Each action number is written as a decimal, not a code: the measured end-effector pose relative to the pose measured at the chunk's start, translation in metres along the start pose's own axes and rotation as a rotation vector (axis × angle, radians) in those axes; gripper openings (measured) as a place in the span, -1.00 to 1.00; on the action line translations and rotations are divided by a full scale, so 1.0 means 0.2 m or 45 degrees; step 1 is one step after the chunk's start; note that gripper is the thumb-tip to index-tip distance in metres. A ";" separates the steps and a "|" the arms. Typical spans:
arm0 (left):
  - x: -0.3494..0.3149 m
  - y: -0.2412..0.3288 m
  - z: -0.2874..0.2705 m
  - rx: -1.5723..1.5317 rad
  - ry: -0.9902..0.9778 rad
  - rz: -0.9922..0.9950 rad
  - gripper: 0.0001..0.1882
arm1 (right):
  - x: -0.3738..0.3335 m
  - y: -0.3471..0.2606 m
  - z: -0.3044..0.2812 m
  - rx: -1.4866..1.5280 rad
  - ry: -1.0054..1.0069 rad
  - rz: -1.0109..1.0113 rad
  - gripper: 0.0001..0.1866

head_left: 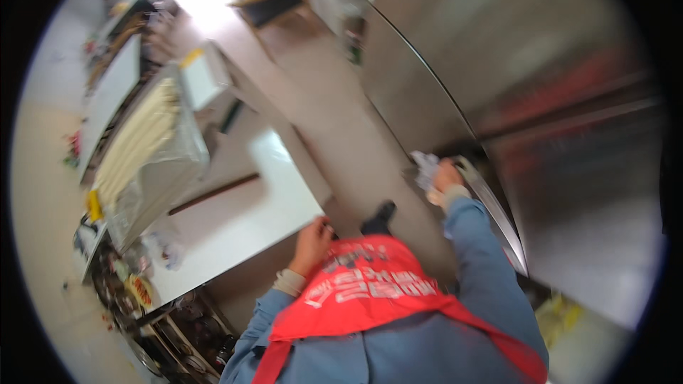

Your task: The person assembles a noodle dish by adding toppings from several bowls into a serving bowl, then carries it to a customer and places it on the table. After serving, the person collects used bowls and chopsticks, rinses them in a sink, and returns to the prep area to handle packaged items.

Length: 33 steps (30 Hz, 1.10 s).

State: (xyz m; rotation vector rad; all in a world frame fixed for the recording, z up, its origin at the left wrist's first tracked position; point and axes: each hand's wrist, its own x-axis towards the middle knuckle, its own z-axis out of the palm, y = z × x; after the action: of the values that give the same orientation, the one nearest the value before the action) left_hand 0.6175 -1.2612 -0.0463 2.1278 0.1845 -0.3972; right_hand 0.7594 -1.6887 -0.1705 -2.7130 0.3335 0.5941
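Note:
My right hand point(447, 179) is closed on a crumpled whitish cloth point(425, 168), perhaps thin plastic; blur hides which. It is beside the edge of a large stainless-steel cabinet point(562, 14), close to a lower ledge or handle. At the near corner of a white-topped table point(235, 249) is my left hand point(313, 245), its fingers loosely bent and blurred, with nothing visible in them. Whether it touches the table edge I cannot tell. A red apron point(370, 277) with white print covers my front, over blue-grey sleeves.
On the table lie a long brown stick point(213, 194) and a clear plastic bag of pale, long rolls point(146, 135). Behind them stands a white box point(206, 75). Cluttered shelving point(188, 334) is at lower left. A black-seated chair point(270, 6) stands farther along the aisle floor point(313, 85).

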 end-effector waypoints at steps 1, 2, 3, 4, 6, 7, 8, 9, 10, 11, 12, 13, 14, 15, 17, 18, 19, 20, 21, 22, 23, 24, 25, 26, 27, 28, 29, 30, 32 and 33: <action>0.03 -0.02 0.05 -0.143 -0.033 -0.033 -0.73 | -0.07 -0.05 0.05 -0.072 -0.019 0.006 -0.68; 0.05 -0.04 0.09 -0.151 -0.084 -0.016 -0.75 | -0.17 -0.09 0.10 -0.123 -0.034 0.031 -0.68; 0.09 -0.07 0.12 -0.100 -0.140 -0.049 -0.75 | -0.24 -0.15 0.12 -0.139 -0.048 0.050 -0.68; 0.11 -0.09 0.15 -0.138 -0.178 -0.065 -0.73 | -0.31 -0.21 0.13 -0.056 -0.074 -0.019 -0.68; 0.16 -0.12 0.22 -0.286 -0.333 -0.168 -0.69 | -0.51 -0.29 0.09 0.076 -0.140 -0.077 -0.66; 0.18 -0.13 0.27 -0.381 -0.434 -0.248 -0.67 | -0.59 -0.32 0.06 0.183 -0.173 -0.205 -0.70; 0.21 -0.14 0.32 -0.488 -0.546 -0.378 -0.64 | -0.66 -0.34 0.01 0.293 -0.207 -0.293 -0.75; 0.23 -0.14 0.38 -0.571 -0.616 -0.419 -0.64 | -0.71 -0.34 -0.05 0.405 -0.264 -0.393 -0.79; 0.26 -0.13 0.46 -0.665 -0.698 -0.509 -0.63 | -0.76 -0.32 -0.11 0.571 -0.218 -0.416 -0.81; 0.28 -0.12 0.55 -0.766 -0.784 -0.621 -0.63 | -0.79 -0.29 -0.16 0.739 -0.192 -0.451 -0.82; 0.31 -0.11 0.63 -0.941 -0.918 -0.688 -0.57 | -0.81 -0.24 -0.20 0.929 -0.131 -0.559 -0.83; 0.33 -0.10 0.71 -1.043 -0.979 -0.804 -0.56 | -0.78 -0.20 -0.22 0.856 0.109 -0.647 -0.78; 0.35 -0.09 0.80 -1.152 -1.029 -0.924 -0.56 | -0.75 -0.14 -0.22 1.192 0.073 -0.356 -0.72; 0.36 -0.07 0.87 -1.261 -1.076 -1.045 -0.55 | -0.72 -0.06 -0.22 1.472 0.010 0.075 -0.67; 0.39 -0.05 0.98 -1.423 -1.214 -1.096 -0.57 | -0.59 0.12 -0.16 1.668 0.126 0.316 -0.60; 0.40 -0.04 1.01 -1.500 -1.279 -1.145 -0.58 | -0.53 0.24 -0.15 1.829 -0.020 0.399 -0.59; 0.40 -0.03 1.03 -1.401 -1.269 -1.156 -0.60 | -0.42 0.35 -0.09 1.868 0.004 0.592 -0.60; 0.40 -0.02 1.04 -1.297 -1.256 -1.192 -0.62 | -0.33 0.46 -0.03 2.037 0.049 0.748 -0.61; 0.40 -0.01 1.05 -1.217 -1.227 -1.192 -0.65 | -0.25 0.58 0.04 2.181 0.110 0.905 -0.61; 0.39 0.00 1.05 -1.252 -1.242 -1.208 -0.66 | -0.17 0.70 0.10 2.304 0.235 0.957 -0.61; 0.38 0.01 1.05 -1.313 -1.240 -1.190 -0.67 | -0.10 0.82 0.15 2.422 0.366 1.009 -0.62; 0.36 0.02 1.05 -1.348 -1.238 -1.223 -0.69 | -0.02 0.96 0.19 2.558 0.515 1.124 -0.62; 0.36 0.03 1.05 -1.423 -1.221 -1.197 -0.69 | 0.05 1.08 0.22 2.694 0.602 1.036 -0.62; 0.35 0.05 1.06 -1.472 -1.205 -1.223 -0.70 | 0.13 1.19 0.24 2.853 0.709 1.012 -0.62; 0.35 0.06 1.07 -1.504 -1.174 -1.274 -0.71 | 0.21 1.30 0.25 2.945 0.861 0.993 -0.61; 0.35 0.08 1.08 -1.526 -1.153 -1.266 -0.71 | 0.30 1.39 0.26 3.096 0.902 0.971 -0.61; 0.35 0.10 1.10 -1.538 -1.121 -1.279 -0.72 | 0.37 1.46 0.27 3.123 0.945 0.963 -0.61; 0.36 0.12 1.11 -1.577 -1.093 -1.281 -0.72 | 0.43 1.52 0.28 2.992 0.993 0.953 -0.61; 0.38 0.16 1.13 -1.515 -1.044 -1.280 -0.68 | 0.51 1.63 0.31 3.029 0.996 1.007 -0.62; 0.40 0.18 1.14 -1.517 -1.023 -1.267 -0.66 | 0.53 1.67 0.33 2.979 1.005 1.024 -0.62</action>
State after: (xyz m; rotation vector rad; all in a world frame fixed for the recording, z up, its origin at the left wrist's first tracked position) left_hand 0.6538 -1.4716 -0.1628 0.4952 0.7705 -1.2737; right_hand 0.7310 -1.9848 -0.3654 -0.2907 1.1857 -0.5932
